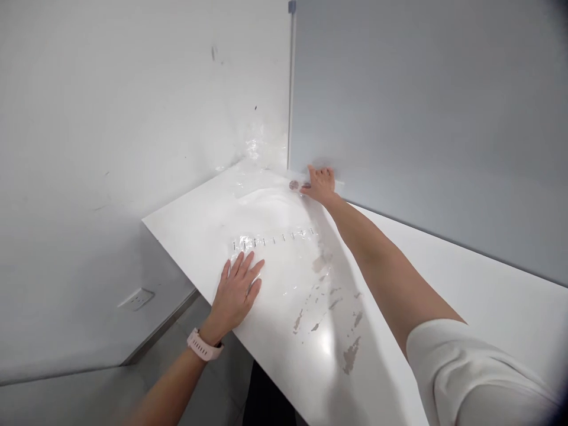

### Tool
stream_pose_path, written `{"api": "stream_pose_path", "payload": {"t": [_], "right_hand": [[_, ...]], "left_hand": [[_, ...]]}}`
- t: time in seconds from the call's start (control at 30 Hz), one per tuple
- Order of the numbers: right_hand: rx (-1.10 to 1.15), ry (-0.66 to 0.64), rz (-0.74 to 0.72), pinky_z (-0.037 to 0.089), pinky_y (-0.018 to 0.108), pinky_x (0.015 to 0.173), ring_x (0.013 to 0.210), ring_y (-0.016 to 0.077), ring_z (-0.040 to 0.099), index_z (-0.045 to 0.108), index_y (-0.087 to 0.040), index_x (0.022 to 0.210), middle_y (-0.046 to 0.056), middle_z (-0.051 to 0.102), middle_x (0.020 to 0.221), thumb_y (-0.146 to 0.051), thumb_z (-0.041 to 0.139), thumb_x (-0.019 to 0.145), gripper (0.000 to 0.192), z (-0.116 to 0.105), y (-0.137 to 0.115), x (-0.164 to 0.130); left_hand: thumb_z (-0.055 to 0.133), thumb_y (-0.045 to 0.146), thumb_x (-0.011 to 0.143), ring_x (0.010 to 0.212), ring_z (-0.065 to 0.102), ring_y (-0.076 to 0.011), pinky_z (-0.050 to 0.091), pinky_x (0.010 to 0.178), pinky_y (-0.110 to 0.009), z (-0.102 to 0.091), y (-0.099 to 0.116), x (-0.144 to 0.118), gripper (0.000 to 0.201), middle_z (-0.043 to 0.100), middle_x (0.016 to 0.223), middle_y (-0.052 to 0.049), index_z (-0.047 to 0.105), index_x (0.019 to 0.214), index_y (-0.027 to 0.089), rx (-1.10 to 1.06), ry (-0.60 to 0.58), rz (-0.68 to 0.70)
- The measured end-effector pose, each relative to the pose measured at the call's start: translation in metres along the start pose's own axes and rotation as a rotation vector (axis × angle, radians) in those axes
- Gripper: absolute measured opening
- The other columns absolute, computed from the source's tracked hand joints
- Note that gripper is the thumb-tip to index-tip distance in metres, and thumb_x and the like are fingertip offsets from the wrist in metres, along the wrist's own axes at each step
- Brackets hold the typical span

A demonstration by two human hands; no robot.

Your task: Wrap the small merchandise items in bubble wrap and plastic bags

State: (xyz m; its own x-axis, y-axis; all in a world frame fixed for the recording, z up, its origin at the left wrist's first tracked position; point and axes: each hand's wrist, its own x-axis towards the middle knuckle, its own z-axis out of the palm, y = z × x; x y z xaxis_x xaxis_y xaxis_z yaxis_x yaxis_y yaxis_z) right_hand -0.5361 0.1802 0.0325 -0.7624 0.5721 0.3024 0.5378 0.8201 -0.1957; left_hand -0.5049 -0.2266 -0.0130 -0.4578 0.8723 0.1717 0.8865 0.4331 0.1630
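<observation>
A large sheet of clear plastic [284,254] lies over the white tabletop [288,355], showing glints and wrinkles. Across it runs a row of several small, dark, screw-like pieces [274,240], spaced evenly. Just below the left end of that row, my left hand [237,290] rests flat with fingers spread. At the back corner, my right hand [322,183] reaches to the foot of the grey panel, fingers apart and somewhat bent. Beside its thumb is a round, brownish, coin-like piece [293,185] on a clear strip [339,186]. What lies beneath the right palm is hidden.
A white wall [133,106] borders the table on the left, with an outlet [136,299] low down. The grey panel [426,118] stands along the back right edge. Brownish-grey patches [350,355] mark the tabletop. Tiled floor [177,355] shows below left.
</observation>
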Motion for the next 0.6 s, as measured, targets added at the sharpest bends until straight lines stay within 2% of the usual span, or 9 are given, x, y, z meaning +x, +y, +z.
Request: {"api": "stream_pose_path", "payload": {"t": [0.07, 0.13, 0.2, 0.3, 0.43, 0.53, 0.6], "right_hand": [[0.04, -0.151, 0.08, 0.038, 0.047, 0.102, 0.11, 0.0327, 0.057, 0.056, -0.015, 0.128, 0.015, 0.067, 0.111, -0.039, 0.066, 0.079, 0.055, 0.005, -0.005, -0.004], [0.095, -0.249, 0.107, 0.045, 0.039, 0.09, 0.1, 0.0291, 0.061, 0.064, -0.018, 0.11, 0.013, 0.069, 0.107, -0.036, 0.065, 0.078, 0.037, 0.005, -0.008, -0.016], [0.133, -0.273, 0.105, 0.046, 0.033, 0.08, 0.095, 0.0258, 0.062, 0.066, -0.02, 0.098, 0.01, 0.07, 0.104, -0.036, 0.063, 0.078, 0.026, -0.002, -0.006, -0.038], [0.193, -0.285, 0.141, 0.044, 0.027, 0.07, 0.088, 0.0215, 0.063, 0.066, -0.021, 0.093, 0.006, 0.071, 0.098, -0.037, 0.057, 0.081, 0.021, -0.023, 0.01, -0.089], [0.261, -0.282, 0.245, 0.043, 0.025, 0.064, 0.08, 0.02, 0.064, 0.067, -0.019, 0.095, 0.005, 0.071, 0.09, -0.042, 0.053, 0.082, 0.03, -0.068, 0.058, -0.197], [0.405, -0.22, 0.418, 0.043, 0.026, 0.06, 0.073, 0.0205, 0.063, 0.069, -0.018, 0.087, 0.004, 0.069, 0.077, -0.051, 0.059, 0.077, 0.036, -0.106, 0.098, -0.301], [0.458, -0.189, 0.524, 0.041, 0.026, 0.053, 0.063, 0.0192, 0.06, 0.07, -0.018, 0.084, 0.003, 0.066, 0.068, -0.055, 0.063, 0.073, 0.039, -0.129, 0.114, -0.373]], "left_hand": [[0.03, 0.038, 0.106, 0.153, 0.022, -0.0257, 0.021, 0.123, -0.054, -0.002, 0.0, 0.001, 0.047, 0.031, 0.163, 0.0, 0.043, 0.151, 0.032, -0.002, -0.002, -0.006], [0.03, 0.038, 0.106, 0.153, 0.023, -0.0261, 0.021, 0.123, -0.054, -0.003, 0.0, 0.001, 0.047, 0.032, 0.163, -0.001, 0.043, 0.151, 0.032, -0.006, 0.001, -0.006], [0.03, 0.039, 0.106, 0.153, 0.023, -0.0265, 0.02, 0.124, -0.054, -0.004, 0.0, 0.002, 0.048, 0.032, 0.163, -0.002, 0.043, 0.152, 0.031, -0.011, -0.003, -0.009], [0.027, 0.042, 0.106, 0.154, 0.02, -0.0266, 0.018, 0.124, -0.054, -0.005, 0.002, 0.002, 0.05, 0.029, 0.164, -0.002, 0.041, 0.153, 0.03, -0.012, -0.044, -0.029], [0.025, 0.041, 0.106, 0.155, 0.015, -0.0269, 0.014, 0.124, -0.053, -0.007, 0.003, 0.006, 0.053, 0.025, 0.166, -0.003, 0.037, 0.156, 0.028, 0.017, -0.114, -0.081], [0.023, 0.04, 0.105, 0.155, 0.011, -0.0276, 0.011, 0.124, -0.054, -0.008, -0.003, 0.023, 0.055, 0.021, 0.167, -0.004, 0.034, 0.157, 0.027, 0.037, -0.172, -0.147], [0.022, 0.039, 0.105, 0.156, 0.009, -0.0289, 0.009, 0.124, -0.056, -0.008, -0.01, 0.044, 0.056, 0.018, 0.168, -0.004, 0.031, 0.158, 0.026, 0.034, -0.204, -0.205]]}}
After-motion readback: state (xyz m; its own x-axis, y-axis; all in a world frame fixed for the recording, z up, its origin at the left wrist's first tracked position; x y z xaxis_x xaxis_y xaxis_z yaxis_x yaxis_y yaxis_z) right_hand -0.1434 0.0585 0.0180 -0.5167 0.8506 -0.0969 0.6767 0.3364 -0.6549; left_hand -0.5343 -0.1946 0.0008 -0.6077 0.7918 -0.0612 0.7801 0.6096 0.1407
